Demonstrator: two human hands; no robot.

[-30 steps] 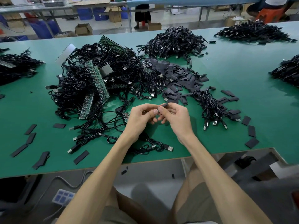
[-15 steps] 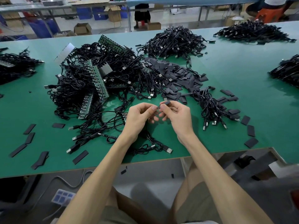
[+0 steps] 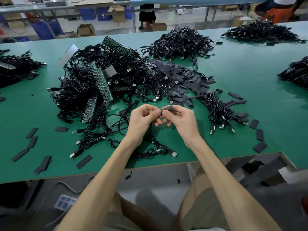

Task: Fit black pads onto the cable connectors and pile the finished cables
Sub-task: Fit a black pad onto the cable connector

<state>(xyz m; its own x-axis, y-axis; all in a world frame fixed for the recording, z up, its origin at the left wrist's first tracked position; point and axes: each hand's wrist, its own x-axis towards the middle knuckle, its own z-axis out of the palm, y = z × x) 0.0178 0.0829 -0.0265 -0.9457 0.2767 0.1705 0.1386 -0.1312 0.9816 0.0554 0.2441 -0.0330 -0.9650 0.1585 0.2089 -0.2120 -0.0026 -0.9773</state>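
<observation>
Above the green counter [image 3: 233, 77], the right hand [image 3: 181, 120] pinches a small flat black pad [image 3: 168, 108], its long axis slanting away rightward; just beside, the left hand [image 3: 141, 119] grips a thin black cable [image 3: 151, 130] hanging down.

L hand [image 3: 143, 120] & R hand [image 3: 182, 121] meet mid-front, fingers curled, thumb tips nearly touching.

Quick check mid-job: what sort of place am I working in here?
Most likely a factory assembly line: a long green workbench heaped with black cables and loose black pads, strips of circuit boards among them, and cartons and blue crates on the floor behind.
</observation>
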